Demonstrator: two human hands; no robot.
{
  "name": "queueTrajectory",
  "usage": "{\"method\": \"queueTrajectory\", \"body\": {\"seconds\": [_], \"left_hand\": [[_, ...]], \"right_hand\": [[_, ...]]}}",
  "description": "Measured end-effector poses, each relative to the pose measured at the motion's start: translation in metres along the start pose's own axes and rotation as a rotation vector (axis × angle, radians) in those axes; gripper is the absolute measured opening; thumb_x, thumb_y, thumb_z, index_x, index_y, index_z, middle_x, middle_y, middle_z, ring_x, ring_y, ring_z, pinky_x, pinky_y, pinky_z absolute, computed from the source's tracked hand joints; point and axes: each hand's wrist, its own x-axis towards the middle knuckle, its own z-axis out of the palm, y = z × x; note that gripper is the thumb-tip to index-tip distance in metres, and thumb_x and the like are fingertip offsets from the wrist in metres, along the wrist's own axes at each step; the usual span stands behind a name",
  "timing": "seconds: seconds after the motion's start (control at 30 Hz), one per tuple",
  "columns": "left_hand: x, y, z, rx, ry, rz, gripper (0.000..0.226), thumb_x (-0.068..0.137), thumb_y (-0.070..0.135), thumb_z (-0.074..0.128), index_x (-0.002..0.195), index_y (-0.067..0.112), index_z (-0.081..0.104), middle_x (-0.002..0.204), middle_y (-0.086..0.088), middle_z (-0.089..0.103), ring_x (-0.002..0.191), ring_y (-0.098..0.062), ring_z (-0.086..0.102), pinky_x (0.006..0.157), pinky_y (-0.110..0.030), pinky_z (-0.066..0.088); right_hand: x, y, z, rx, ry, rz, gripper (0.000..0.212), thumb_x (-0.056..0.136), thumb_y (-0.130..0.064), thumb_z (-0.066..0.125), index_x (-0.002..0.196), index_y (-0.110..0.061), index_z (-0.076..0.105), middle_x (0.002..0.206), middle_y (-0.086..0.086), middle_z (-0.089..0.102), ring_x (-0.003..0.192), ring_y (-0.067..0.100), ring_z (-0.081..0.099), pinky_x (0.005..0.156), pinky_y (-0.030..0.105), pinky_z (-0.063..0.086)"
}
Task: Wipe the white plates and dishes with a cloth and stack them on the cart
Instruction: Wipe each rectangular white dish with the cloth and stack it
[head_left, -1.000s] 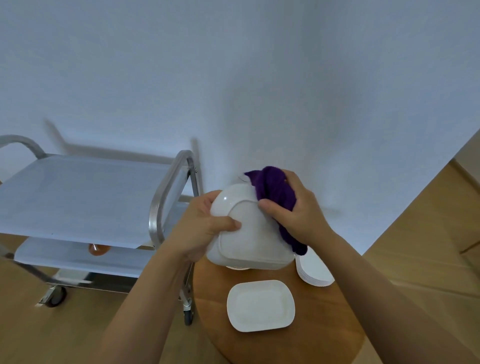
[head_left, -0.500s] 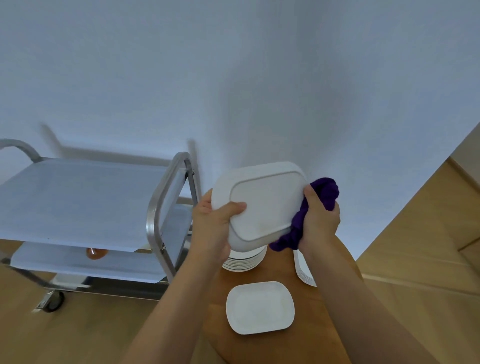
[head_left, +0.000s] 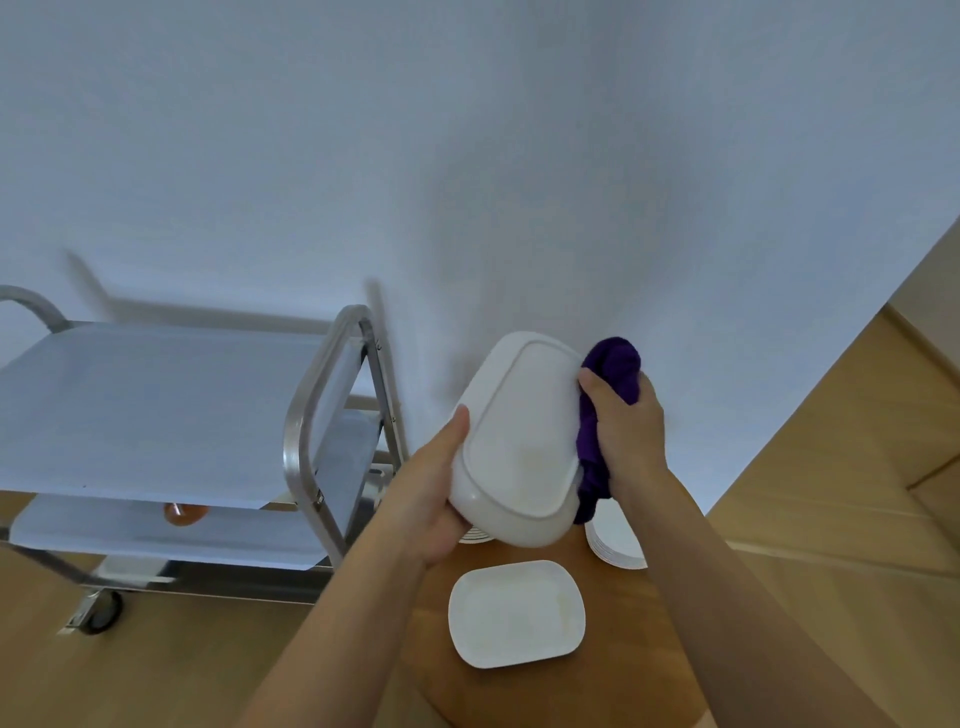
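A white rectangular dish (head_left: 524, 441) is held in the air above the far edge of a round wooden table (head_left: 634, 639), tilted with its underside toward the camera. The left hand (head_left: 431, 499) grips the dish's lower left edge, thumb laid along the rim and fingers wrapped underneath. The right hand (head_left: 626, 426) is clenched around a bunched purple cloth (head_left: 608, 410), pressing it against the dish's right edge; part of the cloth hangs down past the dish's lower right corner.

Below the held dish, a second white rectangular dish (head_left: 517, 613) lies face up near the middle of the table. A stack of round white plates (head_left: 615, 540) sits at the table's far right edge, partly hidden by the right forearm. Another stack of white plates (head_left: 475, 535) shows only as a sliver under the held dish and left hand, at the table's far left edge.

To the left of the table stands a metal cart (head_left: 322, 415) on wheels, with a tubular steel frame and two shelves covered in pale sheeting. The top shelf (head_left: 145, 405) carries nothing visible. A small orange-brown object (head_left: 184, 512) shows on the lower shelf, just under the top shelf's front edge; what it is cannot be told. A plain white wall (head_left: 467, 156) rises behind the cart and table, and a light wooden floor (head_left: 831, 467) extends to the right.
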Motion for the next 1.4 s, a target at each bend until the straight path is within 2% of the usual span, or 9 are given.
{"method": "queueTrajectory", "body": {"seconds": [0.2, 0.43, 0.73, 0.83, 0.97, 1.1, 1.17, 1.27, 1.4], "left_hand": [[0.014, -0.015, 0.012, 0.017, 0.094, 0.141, 0.039, 0.095, 0.039, 0.047, 0.123, 0.014, 0.06, 0.109, -0.01, 0.071, 0.103, -0.026, 0.066, 0.085, -0.041, 0.053], [0.014, -0.007, 0.003, -0.205, 0.218, 0.149, 0.042, 0.09, 0.047, 0.053, 0.11, 0.012, 0.064, 0.091, -0.01, 0.075, 0.079, -0.021, 0.072, 0.056, -0.029, 0.058], [0.023, -0.008, 0.01, -0.23, 0.129, 0.066, 0.049, 0.09, 0.05, 0.05, 0.121, 0.012, 0.056, 0.115, -0.017, 0.066, 0.104, -0.031, 0.064, 0.079, -0.04, 0.058], [0.029, -0.008, 0.008, -0.103, 0.073, 0.185, 0.044, 0.098, 0.041, 0.036, 0.125, 0.012, 0.055, 0.118, -0.01, 0.067, 0.107, -0.023, 0.064, 0.081, -0.035, 0.053], [0.034, -0.013, 0.007, 0.172, 0.183, 0.225, 0.03, 0.097, 0.038, 0.044, 0.114, 0.019, 0.059, 0.113, -0.002, 0.069, 0.103, -0.019, 0.065, 0.082, -0.034, 0.054], [0.051, -0.046, 0.037, 0.853, 0.406, 0.282, 0.024, 0.095, 0.046, 0.044, 0.106, 0.027, 0.053, 0.097, 0.009, 0.059, 0.089, -0.013, 0.057, 0.075, -0.025, 0.048], [0.058, -0.073, 0.056, 1.164, 0.318, 0.402, 0.023, 0.097, 0.043, 0.041, 0.103, 0.028, 0.057, 0.095, 0.011, 0.061, 0.087, -0.011, 0.06, 0.066, -0.014, 0.045], [0.076, -0.115, 0.071, 1.704, 0.11, 0.625, 0.038, 0.1, 0.033, 0.039, 0.133, 0.021, 0.052, 0.128, 0.002, 0.058, 0.116, -0.013, 0.055, 0.098, -0.023, 0.042], [0.102, -0.14, 0.08, 1.714, -0.22, 0.403, 0.044, 0.1, 0.036, 0.035, 0.14, 0.021, 0.04, 0.146, 0.002, 0.04, 0.132, -0.012, 0.036, 0.104, -0.017, 0.025]], "right_hand": [[-0.023, 0.004, 0.029, -0.605, -0.297, -0.565, 0.048, 0.086, -0.049, 0.041, 0.124, -0.025, 0.056, 0.127, -0.006, 0.056, 0.115, 0.014, 0.05, 0.097, 0.035, 0.042], [-0.075, 0.034, 0.044, -0.546, -0.319, -0.637, 0.051, 0.085, -0.042, 0.052, 0.131, -0.019, 0.052, 0.133, 0.001, 0.054, 0.121, 0.016, 0.047, 0.102, 0.031, 0.039], [-0.047, 0.074, -0.001, -0.714, -0.201, -1.143, 0.052, 0.082, -0.025, 0.062, 0.128, -0.019, 0.04, 0.137, 0.006, 0.038, 0.127, 0.03, 0.036, 0.1, 0.041, 0.04], [-0.032, 0.078, -0.021, -0.755, -0.179, -0.975, 0.056, 0.078, -0.016, 0.067, 0.128, -0.013, 0.045, 0.13, 0.015, 0.052, 0.116, 0.034, 0.052, 0.086, 0.034, 0.049], [-0.01, 0.063, -0.043, -0.56, -0.016, -0.288, 0.04, 0.094, -0.026, 0.053, 0.133, -0.016, 0.047, 0.122, 0.005, 0.06, 0.106, 0.02, 0.057, 0.074, 0.011, 0.042], [0.007, 0.047, -0.061, -0.139, -0.071, 0.215, 0.037, 0.089, -0.045, 0.055, 0.116, -0.02, 0.052, 0.102, 0.006, 0.064, 0.085, 0.021, 0.064, 0.062, 0.026, 0.052], [0.007, 0.051, -0.063, 0.0, -0.207, 0.38, 0.05, 0.073, -0.056, 0.066, 0.108, -0.023, 0.052, 0.101, 0.008, 0.064, 0.088, 0.026, 0.066, 0.074, 0.04, 0.058], [0.013, 0.067, -0.069, 0.05, -0.227, 0.499, 0.077, 0.052, -0.065, 0.069, 0.115, -0.026, 0.049, 0.106, 0.004, 0.064, 0.094, 0.024, 0.065, 0.076, 0.04, 0.058], [0.037, 0.098, -0.104, 0.057, -0.125, 0.588, 0.043, 0.078, -0.038, 0.069, 0.116, -0.026, 0.052, 0.104, 0.005, 0.066, 0.091, 0.025, 0.066, 0.068, 0.036, 0.058]]}}
